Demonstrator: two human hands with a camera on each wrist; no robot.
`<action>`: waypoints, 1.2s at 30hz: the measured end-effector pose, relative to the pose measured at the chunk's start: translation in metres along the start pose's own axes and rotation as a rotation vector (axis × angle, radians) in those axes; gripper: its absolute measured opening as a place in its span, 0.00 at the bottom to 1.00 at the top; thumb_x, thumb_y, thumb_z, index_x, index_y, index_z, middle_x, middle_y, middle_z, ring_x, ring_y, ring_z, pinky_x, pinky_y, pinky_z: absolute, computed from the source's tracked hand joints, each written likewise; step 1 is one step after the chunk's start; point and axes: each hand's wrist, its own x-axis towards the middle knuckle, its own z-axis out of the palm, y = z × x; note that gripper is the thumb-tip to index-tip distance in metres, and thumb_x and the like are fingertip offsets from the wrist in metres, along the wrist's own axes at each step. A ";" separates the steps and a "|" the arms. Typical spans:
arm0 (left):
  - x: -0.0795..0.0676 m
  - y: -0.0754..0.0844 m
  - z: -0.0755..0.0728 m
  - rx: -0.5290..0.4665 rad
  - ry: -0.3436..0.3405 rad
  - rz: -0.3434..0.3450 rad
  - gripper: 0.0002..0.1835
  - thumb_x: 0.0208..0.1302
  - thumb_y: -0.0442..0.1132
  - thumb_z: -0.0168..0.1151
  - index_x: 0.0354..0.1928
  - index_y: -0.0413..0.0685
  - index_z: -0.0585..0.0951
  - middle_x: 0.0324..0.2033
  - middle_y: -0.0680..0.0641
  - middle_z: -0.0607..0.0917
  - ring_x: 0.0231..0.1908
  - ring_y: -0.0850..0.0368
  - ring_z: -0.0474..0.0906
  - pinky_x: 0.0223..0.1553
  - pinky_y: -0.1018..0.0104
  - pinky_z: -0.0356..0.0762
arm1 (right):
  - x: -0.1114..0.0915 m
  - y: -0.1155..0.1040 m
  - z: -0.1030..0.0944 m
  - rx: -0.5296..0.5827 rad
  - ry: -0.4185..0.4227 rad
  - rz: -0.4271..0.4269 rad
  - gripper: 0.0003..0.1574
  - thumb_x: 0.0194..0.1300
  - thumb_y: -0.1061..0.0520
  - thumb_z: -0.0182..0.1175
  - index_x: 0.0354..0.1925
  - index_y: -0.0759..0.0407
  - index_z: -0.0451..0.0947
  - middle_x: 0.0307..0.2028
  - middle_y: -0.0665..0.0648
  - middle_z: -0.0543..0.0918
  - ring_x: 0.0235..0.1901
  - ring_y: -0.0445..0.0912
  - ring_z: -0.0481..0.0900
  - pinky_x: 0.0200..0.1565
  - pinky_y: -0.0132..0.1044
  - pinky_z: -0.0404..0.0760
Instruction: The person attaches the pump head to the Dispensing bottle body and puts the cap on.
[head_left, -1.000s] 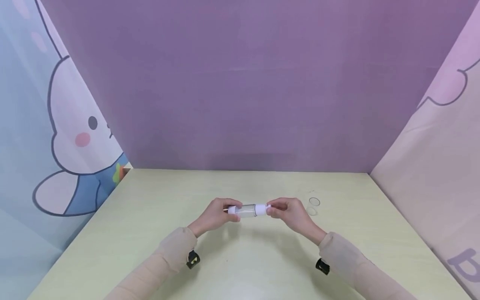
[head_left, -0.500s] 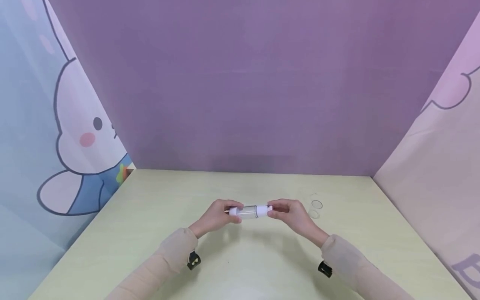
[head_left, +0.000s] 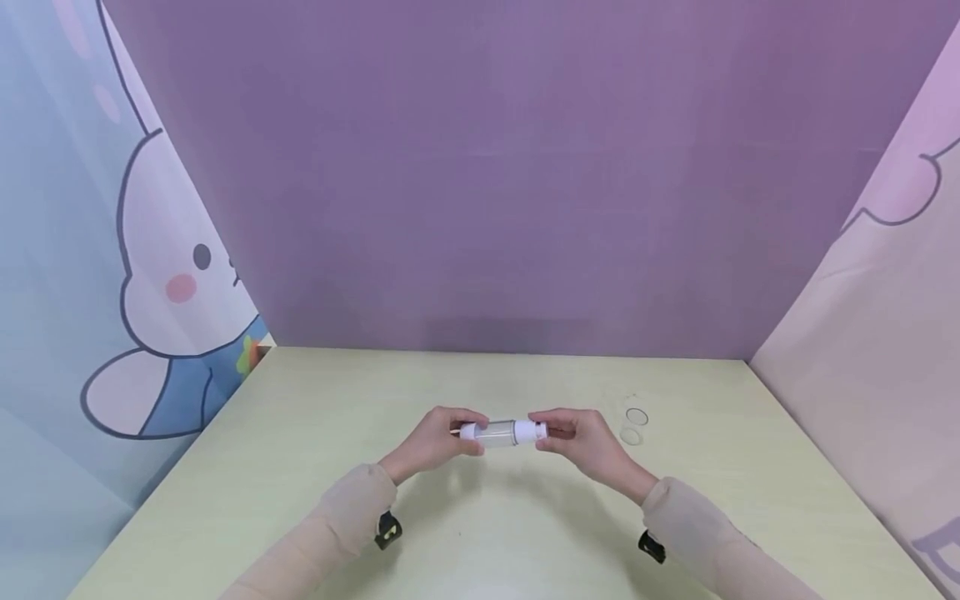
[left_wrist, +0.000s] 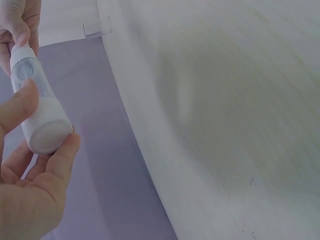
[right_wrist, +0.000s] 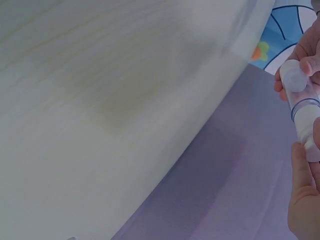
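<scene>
A small pump bottle (head_left: 497, 433) with a clear body and white ends lies sideways between both hands, held above the table. My left hand (head_left: 431, 443) grips its white base end, with the thumb on the near side and fingers beyond; the left wrist view shows the round white bottom (left_wrist: 50, 136). At the other end, my right hand (head_left: 588, 443) pinches the white pump head, thumb and index finger on opposite sides. A dark ring circles the bottle where the clear body meets the white collar (right_wrist: 306, 117). The fingers partly hide the pump head.
A clear, see-through cylindrical cap (left_wrist: 96, 28) lies on the pale table (head_left: 480, 533) just beyond the right hand. A purple wall (head_left: 495, 208) stands at the table's back, with printed cloth panels (head_left: 180, 233) on both sides.
The right index finger has shifted left along the pump head toward the collar. The left hand keeps its grip. The whole head view has shifted slightly.
</scene>
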 end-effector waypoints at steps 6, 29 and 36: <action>0.000 0.002 0.001 -0.002 -0.006 0.016 0.20 0.52 0.35 0.67 0.49 0.42 0.79 0.51 0.42 0.78 0.46 0.49 0.76 0.41 0.61 0.78 | -0.001 -0.001 -0.001 -0.022 0.004 -0.005 0.21 0.53 0.63 0.65 0.48 0.66 0.78 0.45 0.66 0.81 0.42 0.52 0.82 0.39 0.31 0.80; -0.001 0.000 0.001 0.021 -0.003 0.049 0.20 0.50 0.35 0.68 0.49 0.41 0.80 0.49 0.42 0.79 0.46 0.49 0.77 0.40 0.61 0.78 | -0.002 -0.009 -0.001 0.033 0.015 0.110 0.23 0.53 0.62 0.65 0.47 0.70 0.77 0.43 0.67 0.82 0.41 0.49 0.82 0.40 0.36 0.81; 0.003 0.002 0.002 0.041 0.007 0.045 0.19 0.51 0.33 0.67 0.48 0.42 0.80 0.50 0.42 0.79 0.46 0.49 0.76 0.41 0.61 0.78 | 0.002 -0.001 -0.006 0.023 -0.005 0.108 0.24 0.54 0.60 0.65 0.49 0.70 0.76 0.44 0.67 0.82 0.43 0.50 0.82 0.41 0.36 0.81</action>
